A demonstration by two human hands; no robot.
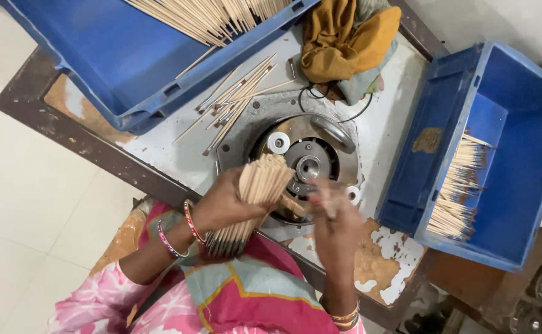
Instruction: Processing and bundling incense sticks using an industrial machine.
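Thin pale wooden sticks in a thick bundle (pixel 255 201) sit in my left hand (pixel 224 204), whose fingers are wrapped tight round the middle of the bundle, holding it slanted just above the round grey metal machine head (pixel 302 154) set into the worn white-painted table (pixel 160 148). My right hand (pixel 333 216) is just beside the bundle's upper end; it is blurred, and I cannot tell whether its fingers are pinched on a stick or only near one, though a stick or two seem to lie between it and the bundle.

As I judge it, the work is somewhere in the middle. The big blue plastic crate on my left (pixel 116 55) holds a heap of long plain sticks in its far corner, and a scatter of loose pale sticks (pixel 234 99) lies on the table between that crate and the machine head. The blue plastic crate on my right (pixel 506 154) has only a modest row of sticks (pixel 459 192) stacked against its near wall, with most of its floor bare. So a small share looks finished, and the bundle in my grip, the loose ones and the heap are left. A crumpled mustard-yellow cloth (pixel 345 37) lies beyond the machine
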